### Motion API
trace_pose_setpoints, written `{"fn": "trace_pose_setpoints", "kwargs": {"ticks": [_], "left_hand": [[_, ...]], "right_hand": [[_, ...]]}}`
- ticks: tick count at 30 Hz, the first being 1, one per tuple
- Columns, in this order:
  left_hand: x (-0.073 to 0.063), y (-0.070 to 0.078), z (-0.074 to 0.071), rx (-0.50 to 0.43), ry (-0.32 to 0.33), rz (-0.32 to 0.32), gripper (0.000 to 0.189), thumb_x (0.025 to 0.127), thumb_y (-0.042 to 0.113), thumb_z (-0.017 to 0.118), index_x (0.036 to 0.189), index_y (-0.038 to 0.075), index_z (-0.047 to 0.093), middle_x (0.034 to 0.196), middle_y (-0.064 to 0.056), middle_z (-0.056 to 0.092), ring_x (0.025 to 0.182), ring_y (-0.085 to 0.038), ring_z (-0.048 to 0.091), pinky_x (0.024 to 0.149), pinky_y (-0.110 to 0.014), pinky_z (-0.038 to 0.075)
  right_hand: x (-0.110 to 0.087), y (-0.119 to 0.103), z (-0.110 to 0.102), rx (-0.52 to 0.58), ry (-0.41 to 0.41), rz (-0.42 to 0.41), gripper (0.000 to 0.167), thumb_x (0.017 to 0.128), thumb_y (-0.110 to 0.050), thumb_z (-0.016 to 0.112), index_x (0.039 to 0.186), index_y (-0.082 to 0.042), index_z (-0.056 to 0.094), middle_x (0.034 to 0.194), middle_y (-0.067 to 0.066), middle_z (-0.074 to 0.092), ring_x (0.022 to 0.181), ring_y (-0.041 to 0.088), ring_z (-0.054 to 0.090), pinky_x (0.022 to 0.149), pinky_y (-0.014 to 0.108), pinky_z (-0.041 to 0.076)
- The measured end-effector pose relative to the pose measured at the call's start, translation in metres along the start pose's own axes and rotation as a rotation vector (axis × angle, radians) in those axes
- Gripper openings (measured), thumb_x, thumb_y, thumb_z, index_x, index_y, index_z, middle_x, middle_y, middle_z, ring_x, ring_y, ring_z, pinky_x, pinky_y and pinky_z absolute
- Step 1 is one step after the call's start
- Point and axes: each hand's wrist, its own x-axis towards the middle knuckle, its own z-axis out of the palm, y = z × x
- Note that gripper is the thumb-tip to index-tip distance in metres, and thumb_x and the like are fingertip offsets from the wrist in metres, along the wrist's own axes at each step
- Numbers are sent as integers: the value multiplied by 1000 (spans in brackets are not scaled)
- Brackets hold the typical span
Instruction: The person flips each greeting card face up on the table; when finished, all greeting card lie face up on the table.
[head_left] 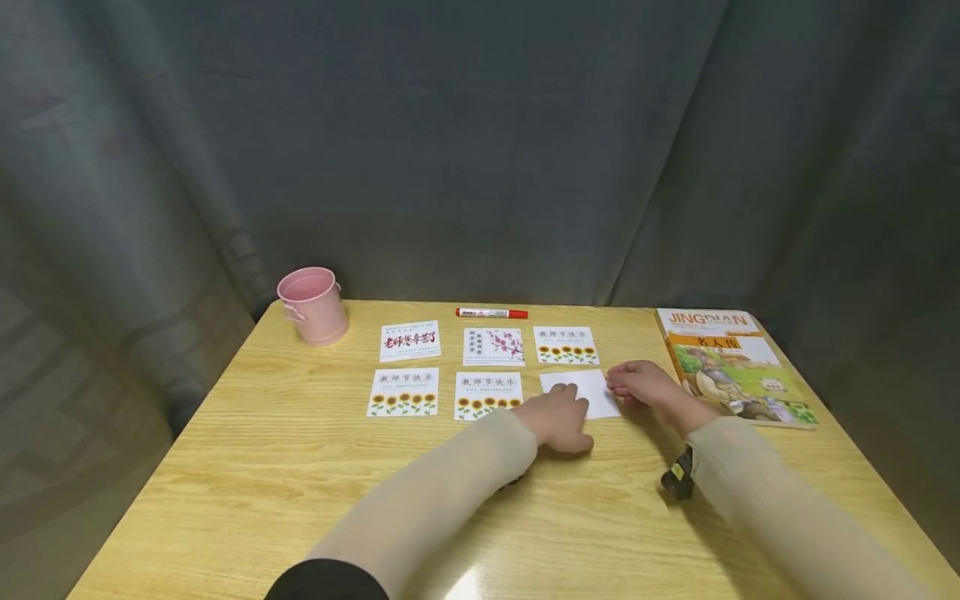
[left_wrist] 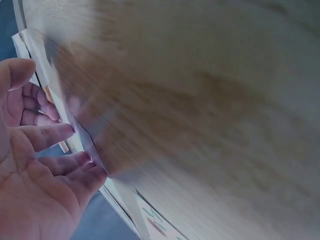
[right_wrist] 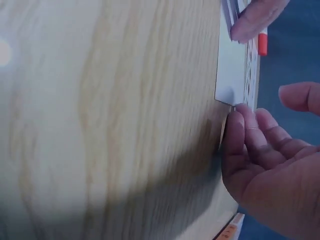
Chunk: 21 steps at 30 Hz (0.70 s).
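Observation:
A blank white card [head_left: 600, 398] lies at the right end of the front row of cards. Fingertips of my left hand [head_left: 558, 417] rest on its left part, fingers spread and loosely bent. At its right edge, my right hand [head_left: 647, 385] touches the card with its fingertips. The right wrist view shows the right thumb [right_wrist: 300, 97] apart from the fingers, beside the white card [right_wrist: 230, 75]. Just left of my left hand lies a sunflower card [head_left: 487, 395], partly covered by it. Another sunflower card [head_left: 566, 345] lies behind the blank one.
Farther left are another sunflower card [head_left: 402, 392], a red-lettered card [head_left: 410, 341] and a blossom card [head_left: 493, 347]. A red marker [head_left: 491, 313] lies at the back edge. A pink bucket [head_left: 313, 308] stands back left; a book [head_left: 738, 367] lies at right.

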Motion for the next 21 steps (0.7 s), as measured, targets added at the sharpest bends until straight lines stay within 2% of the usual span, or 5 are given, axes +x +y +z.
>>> {"fn": "trace_pose_setpoints", "kwargs": {"ticks": [7,11,17,19,21], "left_hand": [[4,-3,4,-117,15,-20,69,98,49,59,154,10,47,164,-9,35,150,-19,32,115,-28,36],[4,-2,5,-138,33,-8,69,99,50,58,154,9,47,161,-9,38,147,-20,37,114,-27,36],[0,-3,3,-148,45,17,68,101,50,56,154,8,47,162,-11,36,149,-21,34,116,-29,33],[-2,-6,2,-155,56,41,67,101,48,56,153,7,47,163,-11,35,149,-22,34,117,-29,32],[-4,-12,0,-158,92,90,58,102,43,57,146,6,53,157,-12,43,142,-22,42,114,-28,37]], "right_hand": [[1,1,0,212,16,6,47,105,-5,51,140,24,37,111,15,63,85,5,63,75,20,57],[1,4,-1,223,-29,-16,41,105,-3,52,134,24,43,95,4,65,78,4,62,69,17,55],[-2,10,-5,180,-97,-25,38,106,-7,54,136,13,43,85,3,64,72,7,61,64,20,55],[-4,11,-5,175,-105,-35,40,105,-7,55,138,11,42,83,4,63,70,8,61,64,21,55],[-5,12,-6,192,-105,-42,41,105,-7,56,139,10,42,82,4,64,69,8,61,64,22,55]]}}
